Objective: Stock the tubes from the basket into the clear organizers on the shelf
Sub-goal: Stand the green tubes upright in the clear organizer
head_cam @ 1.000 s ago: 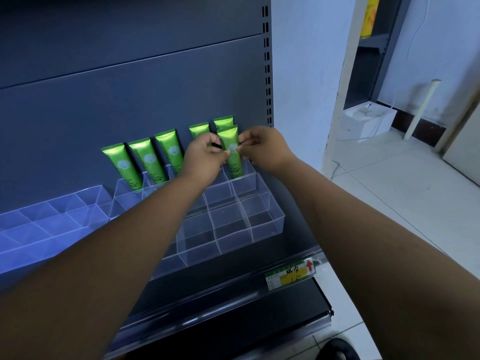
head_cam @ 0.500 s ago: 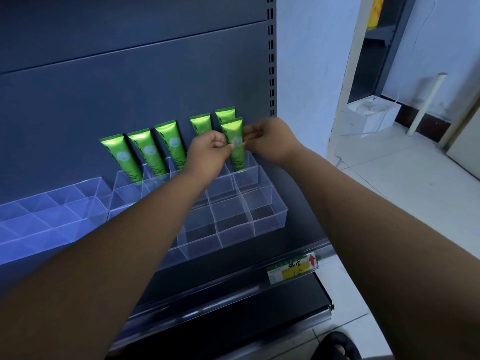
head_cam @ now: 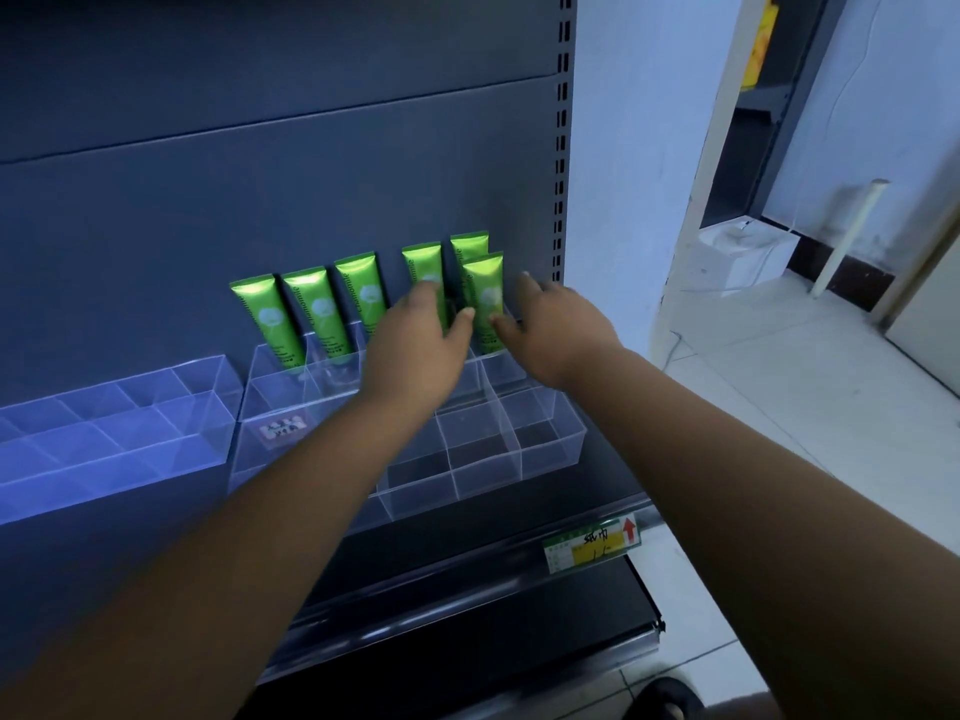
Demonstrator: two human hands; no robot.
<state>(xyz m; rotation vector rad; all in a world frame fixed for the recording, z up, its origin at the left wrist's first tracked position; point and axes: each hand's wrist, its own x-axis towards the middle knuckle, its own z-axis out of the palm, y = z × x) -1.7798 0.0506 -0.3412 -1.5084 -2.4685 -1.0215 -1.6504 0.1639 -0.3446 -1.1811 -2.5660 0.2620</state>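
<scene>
Green tubes [head_cam: 314, 309]: six glossy metallic-green squeeze tubes, each with a pale round emblem and lettering down one edge. All stand with the flat crimped end up and the lower end down in the organizer.
Back row: five of them stand side by side in the rearmost compartments and lean against the back panel [head_cam: 260, 174], which is dark grey.
Front tube [head_cam: 483, 293]: it stands one compartment forward at the right end, upright, overlapping the lower part of the rightmost back-row tube.
Clear organizer [head_cam: 545, 433]: a stepped clear plastic tray of square cells. The cells nearest the camera hold nothing, and a small sticker [head_cam: 283, 428] sits on its left front wall.
Second organizer [head_cam: 130, 423]: the same clear plastic, just left of the first, with no tubes in it.
Left hand [head_cam: 415, 350]: its grip is wide and loose, the fingers spread over the fourth tube. The thumb tip lies at the front tube's left edge.
Right hand [head_cam: 550, 335]: its grip is also wide, with the fingers stretched toward the panel. The thumb tip lies at the front tube's right edge; motion blur hides whether it presses.
Shelf [head_cam: 467, 579]: dark metal, with a green-and-yellow price label [head_cam: 592, 545] on its front rail.
Floor [head_cam: 779, 433]: pale tiles, with a white box [head_cam: 743, 252] and a white pole [head_cam: 852, 236] by the far wall.
</scene>
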